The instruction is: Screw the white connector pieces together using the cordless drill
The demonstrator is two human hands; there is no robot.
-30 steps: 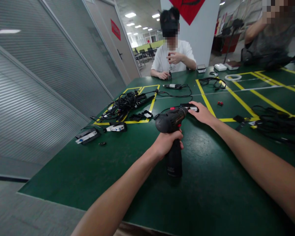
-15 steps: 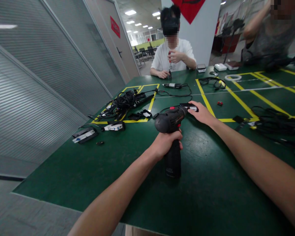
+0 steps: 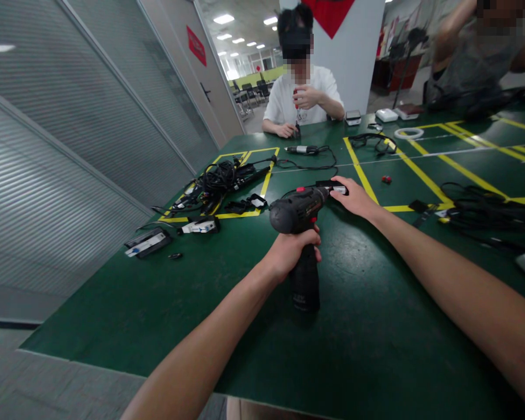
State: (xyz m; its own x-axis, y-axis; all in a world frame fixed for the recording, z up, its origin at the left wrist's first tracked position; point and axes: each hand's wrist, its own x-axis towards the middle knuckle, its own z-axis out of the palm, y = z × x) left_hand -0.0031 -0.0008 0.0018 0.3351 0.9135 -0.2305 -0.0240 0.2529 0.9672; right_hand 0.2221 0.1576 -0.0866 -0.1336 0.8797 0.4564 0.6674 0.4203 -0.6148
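My left hand [image 3: 290, 254] is wrapped round the grip of a black cordless drill [image 3: 294, 211] with red buttons. The drill's chuck points away from me, and its battery end hangs down near the green table [image 3: 227, 291]. At the chuck end, the fingers of my right hand [image 3: 353, 195] are closed on a small black-and-white device [image 3: 339, 189]. A cable runs beside this device. The drill hides part of it, and whether the drill tip touches it I cannot tell. To the left lie two similar black-and-white parts, a long one [image 3: 149, 242] and a shorter one [image 3: 200, 226].
A heap of black cables [image 3: 223, 179] lies at the left inside yellow tape; another cable bundle [image 3: 485, 210] is at the right. Across the table a person in a white shirt [image 3: 326, 87] holds a red-handled screwdriver [image 3: 296, 100]. Another person [image 3: 476, 73] is at the far right.
The whole view has shifted slightly, so everything sits a little further left and up. Both hands keep the same hold on the drill and the device.
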